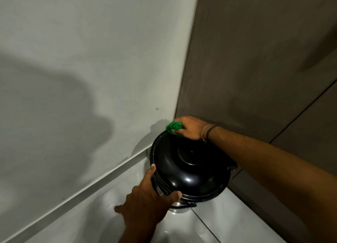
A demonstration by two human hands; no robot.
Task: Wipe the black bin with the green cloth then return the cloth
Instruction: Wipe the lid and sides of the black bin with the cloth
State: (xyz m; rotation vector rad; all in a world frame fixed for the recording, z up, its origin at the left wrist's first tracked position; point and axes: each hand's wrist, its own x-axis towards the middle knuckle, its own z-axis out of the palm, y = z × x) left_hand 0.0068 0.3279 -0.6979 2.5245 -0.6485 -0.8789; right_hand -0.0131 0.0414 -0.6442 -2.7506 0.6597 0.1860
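A round black bin with a glossy domed lid stands on the floor in the corner where the wall meets a brown panel. My right hand is closed around a bunched green cloth and presses it on the far rim of the lid. My left hand grips the near left rim of the bin, thumb on the front edge, fingers along the side. The bin's body below the lid is mostly hidden; a strip of shiny metal shows under the front rim.
A pale grey wall fills the left, with a skirting strip at its foot. A brown wooden panel or door stands right behind the bin. Glossy light floor tiles lie below.
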